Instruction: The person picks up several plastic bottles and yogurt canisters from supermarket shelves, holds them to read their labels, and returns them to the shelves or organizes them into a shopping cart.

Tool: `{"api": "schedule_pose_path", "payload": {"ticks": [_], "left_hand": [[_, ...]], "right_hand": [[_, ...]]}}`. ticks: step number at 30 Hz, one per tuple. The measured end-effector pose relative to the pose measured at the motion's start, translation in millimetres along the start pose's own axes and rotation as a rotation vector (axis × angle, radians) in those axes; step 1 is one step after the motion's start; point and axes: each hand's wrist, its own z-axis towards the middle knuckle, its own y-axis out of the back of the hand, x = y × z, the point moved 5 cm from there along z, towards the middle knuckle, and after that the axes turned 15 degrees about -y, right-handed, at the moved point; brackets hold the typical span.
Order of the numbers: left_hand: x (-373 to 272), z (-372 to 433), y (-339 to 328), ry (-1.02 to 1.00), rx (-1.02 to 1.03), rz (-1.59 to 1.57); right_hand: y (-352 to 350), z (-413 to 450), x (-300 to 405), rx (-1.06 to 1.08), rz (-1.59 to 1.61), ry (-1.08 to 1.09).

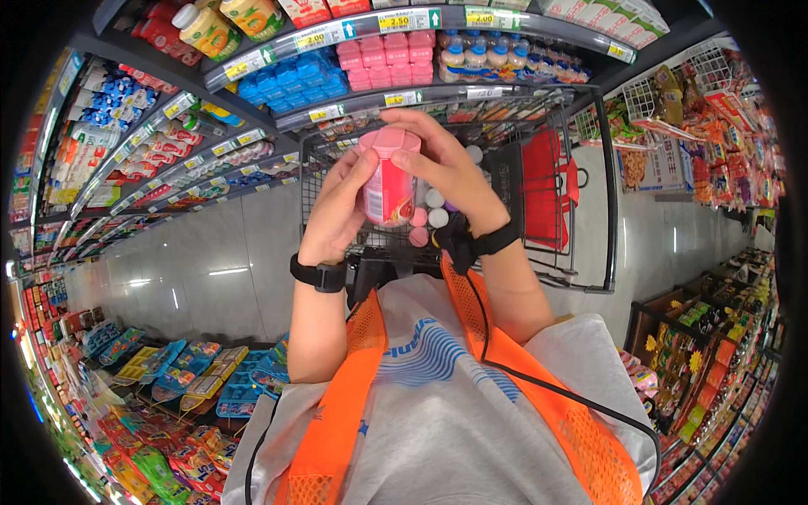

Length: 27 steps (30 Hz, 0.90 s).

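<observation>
A pink plastic drink bottle with a flat pink lid (390, 183) is held upright between my two hands, over a wire shopping cart (609, 189). My left hand (338, 202) grips its left side, with the thumb near the lid's edge. My right hand (445, 167) holds the right side, its thumb at the lid and its fingers curled behind. Below, in the cart, several bottles with white and pink caps (437, 218) stand partly hidden by my right hand and wrist.
Ahead is a store shelf with blue bottle packs (293, 82), pink bottle packs (386, 60) and price tags. More shelves run along the left. A red bag (546, 189) hangs at the cart's right. Hanging snack packs (726, 151) are at the right, and snack displays (189, 372) stand at lower left.
</observation>
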Motion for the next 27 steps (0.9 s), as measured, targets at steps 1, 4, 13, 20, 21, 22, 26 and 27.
{"api": "schedule_pose_path", "payload": {"ticks": [1,4,13,20,21,22,26,27], "left_hand": [[7,4,11,0.015,0.001,-0.004],[19,20,34,-0.05,0.098,0.2],[172,81,145,0.056,0.197,0.468],[335,101,231,0.466,0.055,0.504],[356,104,239,0.493,0.087,0.585],[375,103,283,0.424,0.135,0.645],[419,102,303,0.232,0.218,0.82],[428,102,299,0.211,0.231,0.849]], "right_hand": [[4,4,-3,0.009,-0.008,-0.044],[21,12,-11,0.014,-0.347,-0.168],[74,64,-205,-0.273,-0.966,-0.265],[96,73,-368,-0.375,-1.174,-0.679],[102,69,-388,-0.401,-1.325,-0.696],[85,85,-390,-0.301,-1.367,-0.717],[90,81,-425,-0.176,-1.536,-0.816],[95,72,-441,-0.178,-1.535,-0.832]]}}
